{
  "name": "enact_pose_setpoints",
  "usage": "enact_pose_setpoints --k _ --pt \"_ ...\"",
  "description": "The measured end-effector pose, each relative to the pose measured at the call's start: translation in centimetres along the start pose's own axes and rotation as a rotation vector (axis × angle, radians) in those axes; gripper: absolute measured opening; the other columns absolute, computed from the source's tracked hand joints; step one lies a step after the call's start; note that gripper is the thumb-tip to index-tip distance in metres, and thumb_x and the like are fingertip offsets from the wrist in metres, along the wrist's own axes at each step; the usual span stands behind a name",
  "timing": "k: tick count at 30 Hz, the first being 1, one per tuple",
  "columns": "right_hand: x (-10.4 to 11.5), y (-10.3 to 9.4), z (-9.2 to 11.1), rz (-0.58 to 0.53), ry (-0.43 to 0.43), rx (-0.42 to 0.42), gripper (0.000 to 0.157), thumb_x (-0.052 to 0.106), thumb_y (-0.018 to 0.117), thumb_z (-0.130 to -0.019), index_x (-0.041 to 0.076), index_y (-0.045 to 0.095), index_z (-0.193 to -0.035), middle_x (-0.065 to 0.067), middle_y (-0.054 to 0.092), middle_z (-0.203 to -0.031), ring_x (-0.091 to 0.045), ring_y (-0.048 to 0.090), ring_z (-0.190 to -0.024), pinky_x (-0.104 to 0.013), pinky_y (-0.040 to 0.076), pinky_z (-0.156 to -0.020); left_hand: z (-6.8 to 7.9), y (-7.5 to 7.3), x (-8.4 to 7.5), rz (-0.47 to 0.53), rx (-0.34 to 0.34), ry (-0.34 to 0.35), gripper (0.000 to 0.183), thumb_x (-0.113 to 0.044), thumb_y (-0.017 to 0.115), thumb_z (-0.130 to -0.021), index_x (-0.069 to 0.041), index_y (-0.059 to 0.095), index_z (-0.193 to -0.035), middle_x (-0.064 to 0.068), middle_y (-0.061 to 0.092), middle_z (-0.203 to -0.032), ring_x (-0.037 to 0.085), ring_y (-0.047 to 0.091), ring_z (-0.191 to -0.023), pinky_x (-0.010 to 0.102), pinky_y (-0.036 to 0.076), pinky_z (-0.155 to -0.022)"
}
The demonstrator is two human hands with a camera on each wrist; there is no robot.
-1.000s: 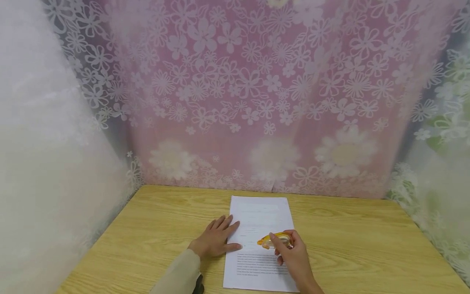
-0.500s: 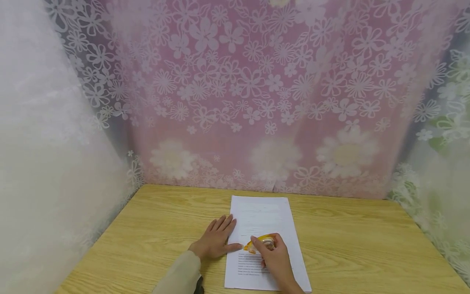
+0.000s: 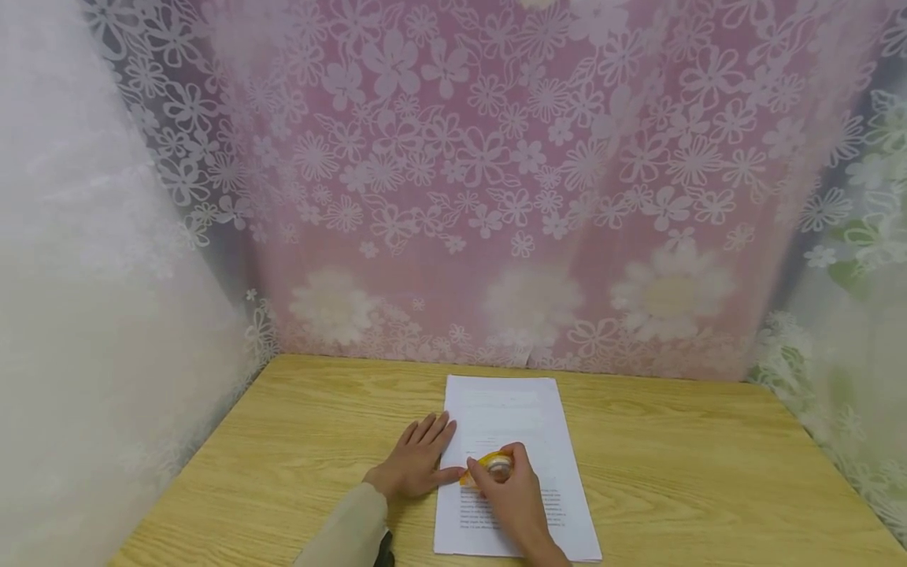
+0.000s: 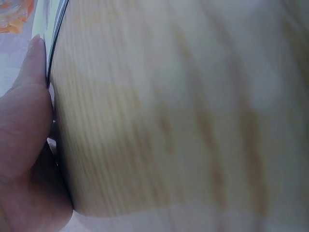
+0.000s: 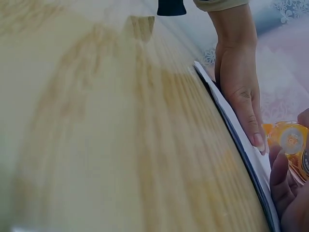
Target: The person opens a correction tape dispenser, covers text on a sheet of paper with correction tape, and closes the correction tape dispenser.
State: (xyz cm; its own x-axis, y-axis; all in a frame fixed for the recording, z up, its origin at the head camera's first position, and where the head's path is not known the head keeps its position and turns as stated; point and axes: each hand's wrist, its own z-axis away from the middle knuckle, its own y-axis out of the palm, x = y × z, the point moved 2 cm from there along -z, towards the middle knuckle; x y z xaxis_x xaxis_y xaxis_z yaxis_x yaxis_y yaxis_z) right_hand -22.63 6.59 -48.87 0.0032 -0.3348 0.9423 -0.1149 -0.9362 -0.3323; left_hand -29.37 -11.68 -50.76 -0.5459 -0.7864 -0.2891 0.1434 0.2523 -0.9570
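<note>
A stack of white printed paper point(image 3: 542, 441) lies on the table, with a dense text block in its lower half and faint lines above. My left hand point(image 3: 414, 461) rests spread over its left edge, thumb pointing right. In my right hand point(image 3: 516, 494) I pinch an orange and clear correction tape point(image 3: 499, 466) between thumb and fingers. Its tip is down by the left thumb, just above the text block. In the right wrist view the correction tape point(image 5: 292, 140) shows a round pale reel. The left wrist view catches only part of the left hand point(image 4: 24, 130) at the paper's edge.
The wood-grain table point(image 3: 694, 472) extends on both sides of the paper. A pink floral curtain point(image 3: 439, 197) hangs behind its far edge, and pale sheets point(image 3: 106, 315) close off the sides. A light sleeve point(image 3: 347, 528) covers the left forearm.
My right hand has carried the correction tape leftward and down to beside the left thumb. The left hand has stayed nearly still on the paper's edge.
</note>
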Motion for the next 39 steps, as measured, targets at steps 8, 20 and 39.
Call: enact_pose_setpoints --k 8,20,39 --pt "-0.5 0.1 -0.3 0.032 -0.033 -0.011 0.053 0.04 0.073 -0.084 0.004 0.044 -0.108 -0.003 0.06 -0.081 -0.011 0.058 -0.064 -0.024 0.046 -0.058 -0.1 0.2 0.1 0.004 0.017 -0.01 0.083 -0.066 0.028 -0.095 -0.008 0.019 -0.153 0.009 0.01 -0.159 0.028 0.004 -0.144 0.052 0.004 -0.112" --pt "-0.8 0.1 -0.1 0.071 -0.083 -0.009 0.056 0.044 0.073 -0.083 0.004 0.044 -0.109 -0.001 0.058 -0.078 -0.009 0.055 -0.063 -0.023 0.044 -0.057 0.0 0.2 -0.4 -0.024 -0.006 -0.011 0.081 -0.065 0.03 -0.095 -0.009 0.021 -0.153 0.008 0.013 -0.158 0.027 0.008 -0.144 0.052 0.008 -0.112" --pt "-1.1 0.6 -0.1 0.141 -0.134 -0.071 0.055 0.053 0.072 -0.079 0.01 0.048 -0.104 0.002 0.055 -0.081 -0.01 0.051 -0.067 -0.026 0.042 -0.058 -0.2 0.6 0.0 -0.042 -0.055 -0.012 0.08 -0.065 0.027 -0.096 -0.01 0.024 -0.153 0.008 0.016 -0.158 0.028 0.01 -0.144 0.052 0.009 -0.112"
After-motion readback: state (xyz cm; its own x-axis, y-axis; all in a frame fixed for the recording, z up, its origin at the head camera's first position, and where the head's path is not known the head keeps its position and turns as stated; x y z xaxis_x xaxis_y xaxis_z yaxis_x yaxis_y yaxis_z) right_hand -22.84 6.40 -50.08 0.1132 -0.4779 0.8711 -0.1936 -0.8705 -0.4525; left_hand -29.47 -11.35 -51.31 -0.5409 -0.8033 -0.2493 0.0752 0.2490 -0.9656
